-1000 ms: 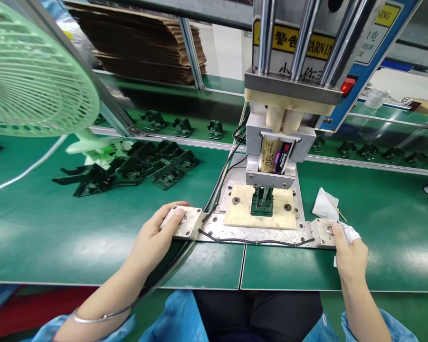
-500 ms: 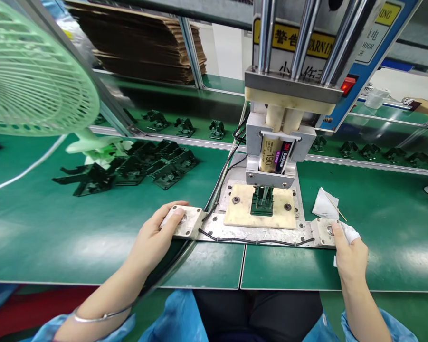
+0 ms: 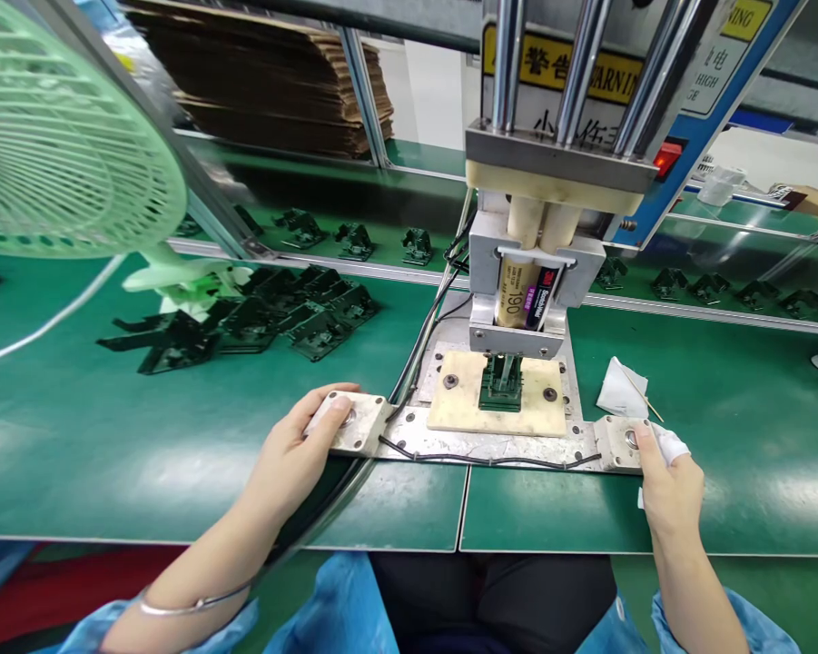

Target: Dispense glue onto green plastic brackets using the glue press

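Observation:
My left hand [image 3: 304, 442] wraps round a white push-button box [image 3: 362, 423], its thumb over the button. At the other end of the metal base, my right hand [image 3: 674, 486] grips a matching push-button box [image 3: 616, 445] with a digit at the button. A white wipe [image 3: 670, 443] shows beside the right hand's fingers; whether they hold it is unclear. Between the hands stands a dispensing press [image 3: 562, 173] with a twin adhesive cartridge [image 3: 527, 292] clamped in it. Below its nozzle, a dark green plastic part [image 3: 500, 391] sits in the cream fixture plate [image 3: 453, 413].
Several dark plastic parts [image 3: 320, 313] lie in a cluster at left, near a green fan [image 3: 74, 145]. More stand along the rear strip [image 3: 381, 266]. A folded white wipe [image 3: 619, 389] and a thin stick [image 3: 646, 400] lie right of the press. Black cables [image 3: 426, 345] run beside the base.

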Demonstrator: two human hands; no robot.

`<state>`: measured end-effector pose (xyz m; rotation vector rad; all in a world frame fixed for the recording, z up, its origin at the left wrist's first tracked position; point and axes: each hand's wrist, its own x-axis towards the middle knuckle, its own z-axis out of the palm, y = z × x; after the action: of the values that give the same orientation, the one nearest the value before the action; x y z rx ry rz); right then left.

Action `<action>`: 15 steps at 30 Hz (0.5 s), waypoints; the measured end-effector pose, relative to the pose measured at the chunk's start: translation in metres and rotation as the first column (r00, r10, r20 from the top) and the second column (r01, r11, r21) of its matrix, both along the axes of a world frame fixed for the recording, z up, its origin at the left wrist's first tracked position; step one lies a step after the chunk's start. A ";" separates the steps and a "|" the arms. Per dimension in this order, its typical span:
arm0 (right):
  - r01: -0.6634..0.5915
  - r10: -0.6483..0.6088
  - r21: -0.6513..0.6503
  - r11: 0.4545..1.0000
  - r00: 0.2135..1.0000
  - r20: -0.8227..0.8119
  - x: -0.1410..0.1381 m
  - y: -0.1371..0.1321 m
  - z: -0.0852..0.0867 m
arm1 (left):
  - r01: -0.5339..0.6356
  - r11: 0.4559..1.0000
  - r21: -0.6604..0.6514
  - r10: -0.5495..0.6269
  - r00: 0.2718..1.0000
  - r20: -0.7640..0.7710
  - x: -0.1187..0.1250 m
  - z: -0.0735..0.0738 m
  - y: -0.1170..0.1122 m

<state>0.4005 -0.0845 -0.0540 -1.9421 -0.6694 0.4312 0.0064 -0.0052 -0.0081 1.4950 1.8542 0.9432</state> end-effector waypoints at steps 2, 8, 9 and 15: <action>0.004 -0.004 0.001 1.000 1.000 -0.002 -0.001 0.000 0.001 | -0.009 1.000 0.006 0.009 1.000 -0.001 0.000 0.001 0.000; 0.005 -0.005 0.004 1.000 1.000 0.019 0.000 0.000 0.001 | 0.018 1.000 0.002 -0.018 1.000 0.022 0.000 0.001 -0.002; 0.004 -0.004 0.011 1.000 1.000 0.023 -0.001 0.000 0.001 | 0.015 1.000 -0.007 -0.015 1.000 0.019 -0.001 0.001 -0.002; -0.005 0.005 0.015 1.000 1.000 0.018 -0.003 0.001 0.003 | -0.010 1.000 0.023 0.010 1.000 -0.008 0.001 0.000 -0.001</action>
<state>0.3978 -0.0839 -0.0505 -1.9323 -0.6873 0.4108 0.0073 -0.0059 -0.0079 1.5063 1.8641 0.9672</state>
